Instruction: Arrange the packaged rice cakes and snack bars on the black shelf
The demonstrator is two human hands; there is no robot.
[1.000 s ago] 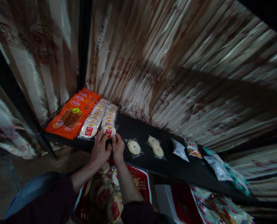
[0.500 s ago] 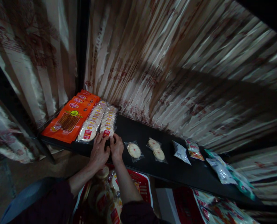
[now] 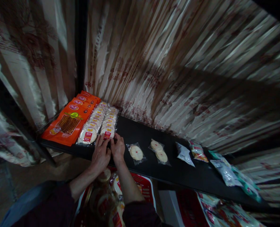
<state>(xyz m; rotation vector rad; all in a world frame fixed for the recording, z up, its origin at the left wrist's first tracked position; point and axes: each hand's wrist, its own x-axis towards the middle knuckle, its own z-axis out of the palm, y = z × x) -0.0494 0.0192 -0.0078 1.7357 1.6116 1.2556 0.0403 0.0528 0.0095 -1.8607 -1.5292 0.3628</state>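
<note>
My left hand (image 3: 101, 155) and my right hand (image 3: 117, 150) are side by side at the near end of a row of clear-wrapped rice crackers. Both sets of fingers close on the near edge of the front rice cracker packet (image 3: 107, 133), which has a red label. Behind it, more packets overlap toward the curtain. A matching row of rice cracker packets (image 3: 88, 135) lies just left. Orange snack bags (image 3: 67, 123) overlap at the shelf's left end. To the right of my hands lies a single packet (image 3: 136, 153) holding a round cracker.
The black shelf (image 3: 151, 168) also carries a two-cracker packet (image 3: 159, 151), a silvery packet (image 3: 184, 154), a red-and-white packet (image 3: 198, 151) and green-and-white packets (image 3: 245, 179). Below are a red basket (image 3: 150, 192) of crackers and a box (image 3: 169, 205). Printed curtains (image 3: 140, 75) hang behind.
My hands stay at the front rice cracker packet, with only slight finger movement. The view has shifted a little; the packets lie as before.
</note>
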